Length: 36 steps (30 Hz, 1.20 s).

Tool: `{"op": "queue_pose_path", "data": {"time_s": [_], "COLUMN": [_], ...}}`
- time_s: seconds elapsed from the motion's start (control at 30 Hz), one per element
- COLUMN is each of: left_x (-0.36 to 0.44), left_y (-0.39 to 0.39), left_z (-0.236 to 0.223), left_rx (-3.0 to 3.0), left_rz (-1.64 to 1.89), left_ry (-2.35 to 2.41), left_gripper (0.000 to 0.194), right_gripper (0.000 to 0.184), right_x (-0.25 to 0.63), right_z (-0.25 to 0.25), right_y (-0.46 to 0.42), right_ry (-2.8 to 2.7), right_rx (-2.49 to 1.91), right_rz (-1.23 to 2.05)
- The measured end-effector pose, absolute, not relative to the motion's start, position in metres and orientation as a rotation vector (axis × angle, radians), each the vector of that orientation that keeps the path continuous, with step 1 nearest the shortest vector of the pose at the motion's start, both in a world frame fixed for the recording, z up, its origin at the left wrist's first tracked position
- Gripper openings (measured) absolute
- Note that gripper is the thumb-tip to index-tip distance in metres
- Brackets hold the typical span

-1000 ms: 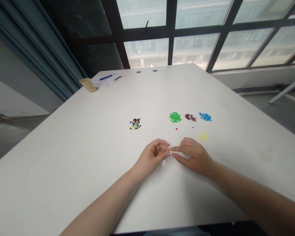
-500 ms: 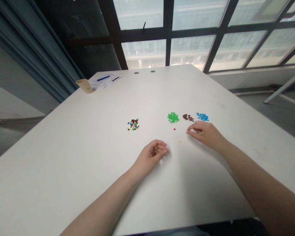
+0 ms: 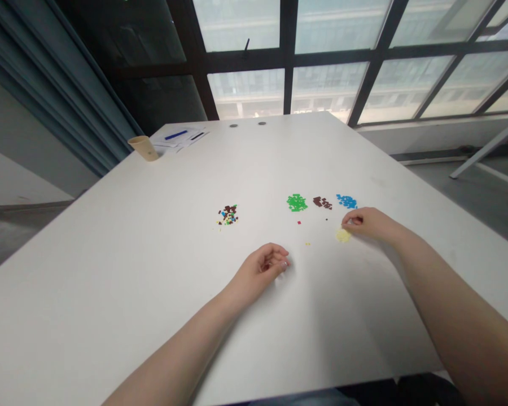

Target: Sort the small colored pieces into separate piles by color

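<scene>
My right hand (image 3: 366, 221) is pinched at the upper edge of a pile of pale yellow pieces (image 3: 343, 235). A tiny pale yellow piece seems to be between its fingertips, partly hidden. My left hand (image 3: 265, 266) rests on the table, fingers curled and thumb close to the index finger; whatever it may hold is too small to make out. Beyond the hands lie piles of flat green pieces (image 3: 297, 203), brown pieces (image 3: 322, 202) and blue pieces (image 3: 347, 201). A lone red piece (image 3: 298, 223) and tiny yellow pieces (image 3: 307, 244) lie nearer the left hand.
A mixed heap of small coloured pieces (image 3: 228, 215) lies left of the sorted piles on the white table (image 3: 152, 254). At the far left stand a beige paper cup (image 3: 143, 148) and papers with a blue pen (image 3: 176, 135). Windows rise behind the table.
My right hand has moved away from the left fingertips, rightward and farther out, to the yellow pile, carrying a tiny pale piece. My left hand has stayed nearly still. The view has shifted slightly.
</scene>
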<state>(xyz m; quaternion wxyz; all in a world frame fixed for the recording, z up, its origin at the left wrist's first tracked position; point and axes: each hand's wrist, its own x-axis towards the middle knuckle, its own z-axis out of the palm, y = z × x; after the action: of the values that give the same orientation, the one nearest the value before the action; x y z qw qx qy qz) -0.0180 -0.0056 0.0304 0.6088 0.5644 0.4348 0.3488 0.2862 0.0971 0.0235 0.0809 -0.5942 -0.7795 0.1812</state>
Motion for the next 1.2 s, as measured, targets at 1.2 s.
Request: {"op": "queue_pose_path", "data": {"time_s": [1.2], "left_x": [-0.14], "left_y": [0.062], "left_z": [0.006], "left_rx": [1.887], "left_rz": [0.539], "left_ry": [2.285], "left_gripper": [0.022], "right_gripper": [0.02], "right_x": [0.199], "right_z": [0.028], "right_y": [0.037], "right_ry": [-2.491], "right_rx": [-1.024], "right_rz": [0.598]}}
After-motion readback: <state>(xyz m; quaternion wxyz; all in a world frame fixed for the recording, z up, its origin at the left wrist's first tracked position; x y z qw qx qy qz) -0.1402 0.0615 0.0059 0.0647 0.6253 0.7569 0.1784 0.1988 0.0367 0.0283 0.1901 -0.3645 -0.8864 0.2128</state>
